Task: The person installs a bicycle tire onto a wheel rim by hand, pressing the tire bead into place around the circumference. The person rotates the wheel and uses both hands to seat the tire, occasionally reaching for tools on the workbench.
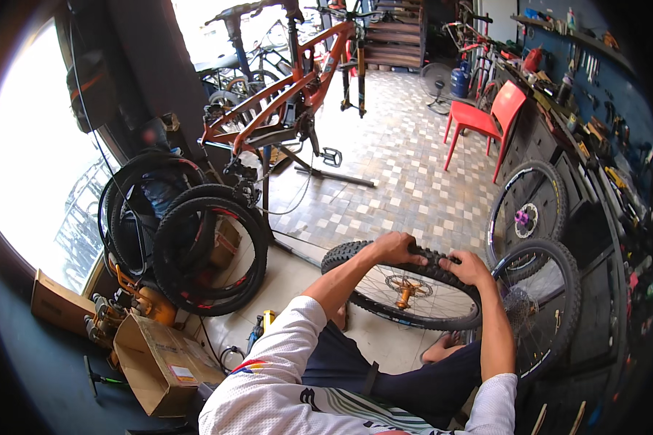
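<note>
A bicycle wheel with a gold hub, a brake disc and thin spokes leans in front of my legs. Its black knobby tyre runs round the rim. On the far upper part of the tyre, my left hand is closed, with the thumb pressing on the tread. A short way to the right, my right hand grips the same tyre, thumb toward the left hand. Whether the tyre's edge sits inside the rim under my fingers is hidden.
Two more wheels, one with a purple hub, lean against the dark cabinets at right. An orange bike frame hangs on a stand ahead. Loose tyres and a cardboard box lie left. A red chair stands farther off.
</note>
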`<state>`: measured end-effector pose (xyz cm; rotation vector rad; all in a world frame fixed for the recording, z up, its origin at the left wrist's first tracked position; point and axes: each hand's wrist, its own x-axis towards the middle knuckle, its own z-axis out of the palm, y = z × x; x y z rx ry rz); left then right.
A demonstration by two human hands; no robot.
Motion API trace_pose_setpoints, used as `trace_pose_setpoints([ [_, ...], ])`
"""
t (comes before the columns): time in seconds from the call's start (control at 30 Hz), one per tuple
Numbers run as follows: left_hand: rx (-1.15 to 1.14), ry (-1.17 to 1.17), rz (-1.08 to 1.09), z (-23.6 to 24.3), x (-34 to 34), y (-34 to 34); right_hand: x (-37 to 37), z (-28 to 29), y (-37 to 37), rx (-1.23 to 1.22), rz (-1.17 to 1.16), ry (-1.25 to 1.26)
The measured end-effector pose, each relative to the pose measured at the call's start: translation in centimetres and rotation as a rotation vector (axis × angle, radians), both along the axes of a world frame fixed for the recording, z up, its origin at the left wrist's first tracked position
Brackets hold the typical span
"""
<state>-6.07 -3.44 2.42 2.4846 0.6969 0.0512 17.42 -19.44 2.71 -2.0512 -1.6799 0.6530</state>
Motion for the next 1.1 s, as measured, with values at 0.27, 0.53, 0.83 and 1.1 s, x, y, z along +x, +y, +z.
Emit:
trace_pose_setpoints([
  [0.27,0.179,-0.158,-0.114,-1.2,0.3,0.5,-1.0,-0.6,0.9,0.129,0.087,-0.341],
  [0.53,0.262,-0.002,0.017,-1.5,1.0,1.4,0.9,-0.6,4.0,0.274,0.260,-0.400],
  [0.83,0.250,0.047,0.085,-0.8,3.1,3.2,1.3,0.4,6.2,0.038,0.056,-0.241],
  [1.1,0.239,0.116,0.167,-2.2,5.7,6.3,3.0,-1.5,9.8,-0.020,-0.072,-0.227],
])
